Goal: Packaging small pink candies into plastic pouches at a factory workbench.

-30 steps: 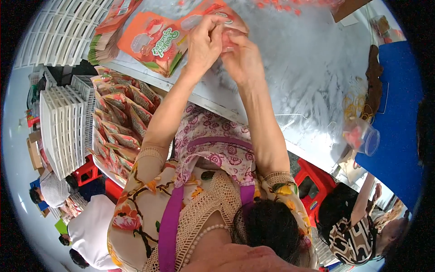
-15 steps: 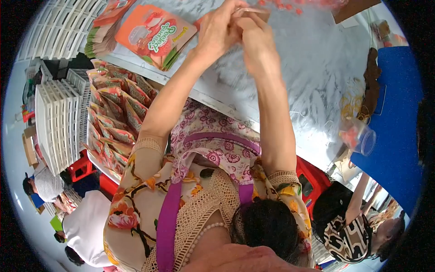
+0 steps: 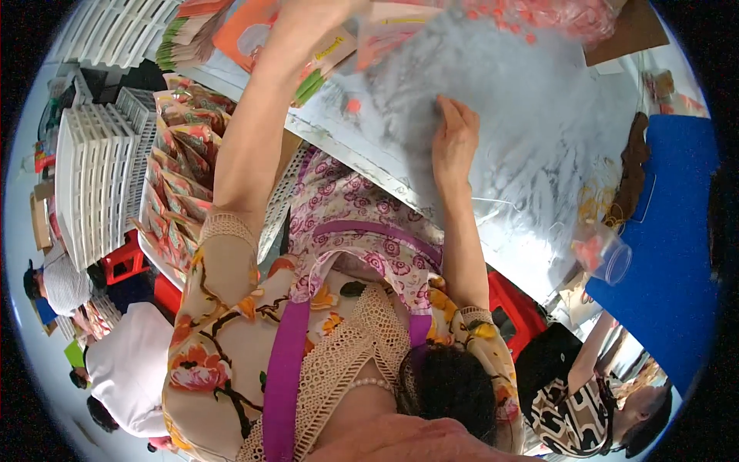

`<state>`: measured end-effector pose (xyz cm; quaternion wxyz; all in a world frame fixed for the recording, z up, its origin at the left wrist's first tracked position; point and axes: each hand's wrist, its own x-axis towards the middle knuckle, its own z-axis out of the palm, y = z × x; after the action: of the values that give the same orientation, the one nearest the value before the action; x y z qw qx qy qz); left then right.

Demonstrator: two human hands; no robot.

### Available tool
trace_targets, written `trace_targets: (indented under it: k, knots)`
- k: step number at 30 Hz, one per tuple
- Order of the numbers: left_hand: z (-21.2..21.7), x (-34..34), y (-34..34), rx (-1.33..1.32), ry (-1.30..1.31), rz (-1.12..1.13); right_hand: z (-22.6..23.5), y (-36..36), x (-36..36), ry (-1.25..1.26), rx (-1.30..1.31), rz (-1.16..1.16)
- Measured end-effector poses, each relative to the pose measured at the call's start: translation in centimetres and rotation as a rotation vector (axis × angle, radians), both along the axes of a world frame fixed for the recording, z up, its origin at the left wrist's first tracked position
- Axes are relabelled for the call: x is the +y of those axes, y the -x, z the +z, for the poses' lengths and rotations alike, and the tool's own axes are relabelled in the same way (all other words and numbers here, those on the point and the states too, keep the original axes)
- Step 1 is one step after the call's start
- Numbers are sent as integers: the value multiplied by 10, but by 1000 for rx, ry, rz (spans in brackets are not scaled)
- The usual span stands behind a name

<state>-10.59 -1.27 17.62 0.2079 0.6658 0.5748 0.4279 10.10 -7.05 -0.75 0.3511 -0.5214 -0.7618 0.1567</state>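
At the upper side of the grey table [image 3: 531,131]: I watch from a distance through the head camera, and I see the person's left hand [image 3: 319,15] there, partly cut by the upper edge of the view.
Left hand's state: it is blurred and its fingertips are mostly hidden from me, so I cannot tell if it grips something.
Orange pouches [image 3: 239,38]: they lie flat on the table, partly behind the left forearm; a green-leaf print shows at their lower corner.
Pinkish pouch [image 3: 394,32]: it is just to the right of the left hand; whether the two are touching, I cannot tell.
Right hand [image 3: 456,142]: it is above the table's middle, its fingers loosely extended and slightly bent; I cannot tell if it touches the surface.
Small red piece [image 3: 353,106]: it lies on the table between the two forearms, near the front edge.
Pouch stack [image 3: 185,38]: it is fanned at the table's left end.
Filled pouches [image 3: 185,150]: they stand in rows, left of the person.
Clear bag [image 3: 570,17]: it lies at the far side, with red bits [image 3: 530,37] beside it.
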Motion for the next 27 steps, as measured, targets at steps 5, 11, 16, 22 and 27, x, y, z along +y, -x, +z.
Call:
trace_targets:
  k: [5, 11, 16, 22, 27]
  knots:
    - [-9, -4, 19, -245, -39, 79, 18, 65, -4, 28, 235, 219]
    - [-7, -21, 21, -252, 67, 63, -4, 76, -7, -60, -31, 496]
    - [-24, -34, 23, -346, 17, -77, 70, 22, 26, 70, 439, 261]
    - [-23, -32, 8, -341, 75, 15, 189, 33, 56, -289, 441, 268]
    - [-23, -31, 12, -357, 106, 53, 173, 33, 58, -237, 455, 318]
